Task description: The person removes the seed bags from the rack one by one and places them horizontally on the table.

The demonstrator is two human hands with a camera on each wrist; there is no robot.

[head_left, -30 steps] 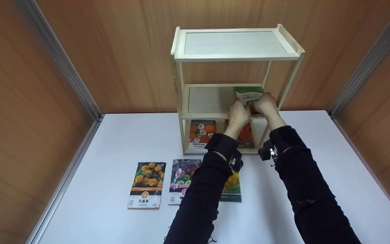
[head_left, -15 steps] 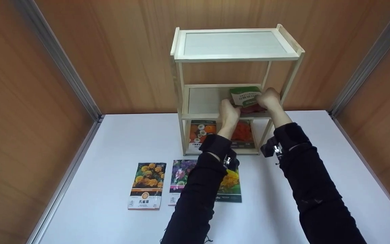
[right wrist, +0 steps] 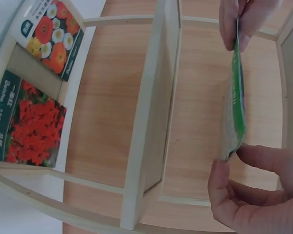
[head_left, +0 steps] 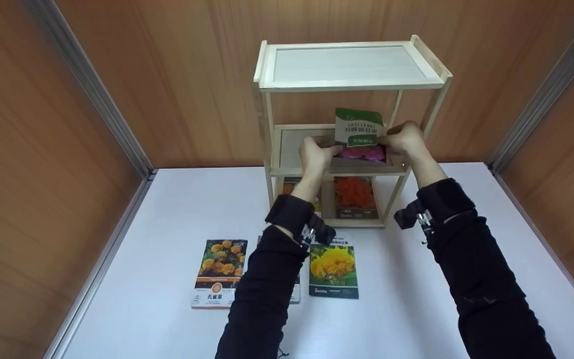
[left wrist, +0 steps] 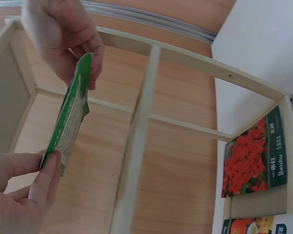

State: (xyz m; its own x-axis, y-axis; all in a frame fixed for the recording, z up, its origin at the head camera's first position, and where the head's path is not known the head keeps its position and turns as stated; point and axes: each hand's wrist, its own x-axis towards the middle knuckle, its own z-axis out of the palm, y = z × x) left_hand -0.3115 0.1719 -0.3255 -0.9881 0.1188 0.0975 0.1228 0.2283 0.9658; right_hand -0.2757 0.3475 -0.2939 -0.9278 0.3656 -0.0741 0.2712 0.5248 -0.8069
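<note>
A seed packet (head_left: 359,130), green and white above with pink flowers below, is held tilted up over the middle shelf (head_left: 294,149) of a small wooden rack. On its left edge, my left hand (head_left: 315,155) pinches it between thumb and fingers. My right hand (head_left: 407,139) pinches the opposite edge. The left wrist view shows the packet (left wrist: 71,114) nearly edge-on, spanning both hands, with space between it and the shelf board. From the right wrist, the packet (right wrist: 236,102) also appears edge-on, its corner between my right thumb and fingers.
On the rack's bottom shelf lie a red-flower packet (head_left: 355,197) and an orange-and-white-flower packet (right wrist: 52,36). In front, on the white table, are a yellow-flower packet (head_left: 333,270), a marigold packet (head_left: 220,271) and one mostly covered by my left forearm. The rack's top board (head_left: 349,64) overhangs the hands.
The packet has risen from the middle shelf and tipped upright, showing its pink flowers. My left hand has moved left and my right hand slightly right and up.
</note>
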